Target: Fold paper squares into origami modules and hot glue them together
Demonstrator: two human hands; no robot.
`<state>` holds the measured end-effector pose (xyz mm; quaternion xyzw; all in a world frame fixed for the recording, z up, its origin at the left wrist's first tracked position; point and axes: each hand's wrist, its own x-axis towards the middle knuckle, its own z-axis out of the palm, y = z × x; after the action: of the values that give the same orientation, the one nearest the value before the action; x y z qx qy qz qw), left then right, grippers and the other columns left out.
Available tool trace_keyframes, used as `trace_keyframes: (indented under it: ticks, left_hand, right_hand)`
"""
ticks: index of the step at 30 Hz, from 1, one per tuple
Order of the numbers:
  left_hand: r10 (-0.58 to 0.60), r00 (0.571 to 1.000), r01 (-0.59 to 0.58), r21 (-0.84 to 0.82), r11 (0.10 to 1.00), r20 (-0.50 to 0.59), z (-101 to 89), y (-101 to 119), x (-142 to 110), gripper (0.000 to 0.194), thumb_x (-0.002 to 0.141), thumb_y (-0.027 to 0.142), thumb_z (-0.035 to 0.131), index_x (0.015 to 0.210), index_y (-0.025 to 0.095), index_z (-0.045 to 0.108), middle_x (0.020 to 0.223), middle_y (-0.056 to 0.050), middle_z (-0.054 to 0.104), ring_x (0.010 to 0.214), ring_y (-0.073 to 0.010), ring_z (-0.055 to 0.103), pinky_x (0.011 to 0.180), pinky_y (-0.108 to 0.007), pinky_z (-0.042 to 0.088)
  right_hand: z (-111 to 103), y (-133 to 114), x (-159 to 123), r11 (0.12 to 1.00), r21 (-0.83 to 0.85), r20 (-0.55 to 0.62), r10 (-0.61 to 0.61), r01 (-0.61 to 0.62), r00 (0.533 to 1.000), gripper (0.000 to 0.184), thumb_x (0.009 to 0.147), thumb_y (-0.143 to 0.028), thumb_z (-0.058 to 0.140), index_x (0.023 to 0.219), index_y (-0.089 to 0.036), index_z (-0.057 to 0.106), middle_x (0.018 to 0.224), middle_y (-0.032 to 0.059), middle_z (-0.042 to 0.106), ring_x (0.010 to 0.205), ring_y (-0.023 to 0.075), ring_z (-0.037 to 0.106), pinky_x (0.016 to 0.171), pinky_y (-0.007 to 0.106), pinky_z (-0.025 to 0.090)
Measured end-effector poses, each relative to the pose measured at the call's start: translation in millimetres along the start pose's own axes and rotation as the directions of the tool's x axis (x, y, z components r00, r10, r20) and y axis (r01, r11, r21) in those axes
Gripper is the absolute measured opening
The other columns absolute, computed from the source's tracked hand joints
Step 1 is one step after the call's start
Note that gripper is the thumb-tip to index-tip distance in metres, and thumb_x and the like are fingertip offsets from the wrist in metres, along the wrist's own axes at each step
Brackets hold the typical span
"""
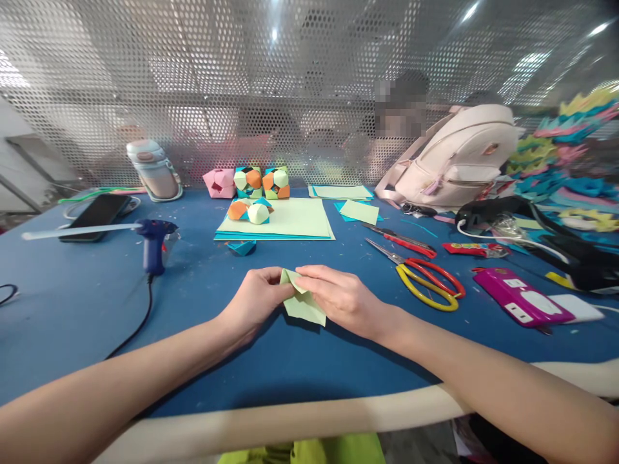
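A small pale green sheet of paper (304, 308), partly folded over at its top, is held between both hands above the blue table (203, 380). My left hand (256, 298) pinches its upper left edge with thumb and fingers. Fingers of my right hand (345, 298) press on its folded upper right side. Just beyond the hands lie a small blue folded paper piece (242, 247) and a stack of pale green and blue sheets (290, 216). On that stack rests an orange, white and blue paper piece (251, 211).
Red-and-yellow-handled scissors (420, 277) and a red craft knife (403, 241) lie right; a purple case (522, 298) is farther right. A blue glue gun (155, 246) stands left, its cord trailing forward. Folded paper balls (261, 183), a bottle (153, 171) and a backpack (459, 158) line the back.
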<state>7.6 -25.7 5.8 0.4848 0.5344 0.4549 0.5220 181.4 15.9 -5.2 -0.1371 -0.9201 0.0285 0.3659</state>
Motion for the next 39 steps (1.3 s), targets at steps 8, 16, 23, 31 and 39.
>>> trace_keyframes:
  ticks: [8,16,23,31,39]
  left_hand:
    - [0.029,0.994,-0.041,0.121,0.992,0.103,-1.8,9,-3,0.01,0.067,0.02,0.056,0.072,0.013,0.062,0.067,0.0,0.058,0.066,-0.0137,0.052,0.063,-0.026,0.042]
    - [0.047,0.993,-0.055,0.068,0.996,0.113,-5.1,7,0,0.016,0.073,0.025,0.05,0.065,0.014,0.058,0.06,0.0,0.053,0.058,-0.0119,0.046,0.058,-0.026,0.039]
    - [0.09,0.991,-0.109,0.212,0.971,0.098,-8.4,7,2,0.02,0.077,0.028,0.048,0.071,0.014,0.06,0.066,0.001,0.052,0.061,-0.0118,0.045,0.058,-0.024,0.037]
    - [0.046,0.997,-0.054,0.112,0.992,0.069,-4.8,11,-1,0.016,0.074,0.028,0.053,0.069,0.014,0.061,0.068,0.0,0.056,0.065,-0.0133,0.051,0.064,-0.026,0.044]
    - [0.015,0.996,-0.016,0.01,1.0,0.084,-4.3,17,-2,0.016,0.074,0.021,0.054,0.059,0.015,0.055,0.057,0.004,0.049,0.055,-0.0092,0.047,0.056,-0.021,0.04]
  right_hand:
    - [-1,1,1,0.999,-0.032,0.011,0.001,-0.001,1.0,0.025,0.09,-0.011,0.04,0.105,-0.01,0.06,0.111,0.0178,0.063,0.102,0.0208,0.063,0.084,0.032,0.056]
    - [-2,3,1,0.998,-0.063,-0.006,-0.009,0.009,1.0,0.025,0.091,-0.012,0.04,0.104,-0.011,0.061,0.108,0.0156,0.065,0.099,0.0195,0.064,0.082,0.031,0.057]
    - [-6,2,2,0.962,-0.256,0.038,-0.086,0.093,0.996,0.027,0.092,-0.012,0.039,0.105,-0.009,0.062,0.104,0.0156,0.065,0.089,0.0194,0.064,0.074,0.032,0.055]
    - [-11,-3,6,0.9,-0.418,0.026,-0.123,0.123,0.992,0.028,0.094,-0.011,0.037,0.095,-0.01,0.065,0.074,0.0078,0.061,0.065,0.0133,0.054,0.06,0.025,0.045]
    - [-18,-4,8,0.914,-0.357,0.057,-0.186,0.194,0.981,0.035,0.095,-0.012,0.031,0.084,-0.011,0.064,0.072,0.0075,0.057,0.067,0.0135,0.051,0.061,0.024,0.043]
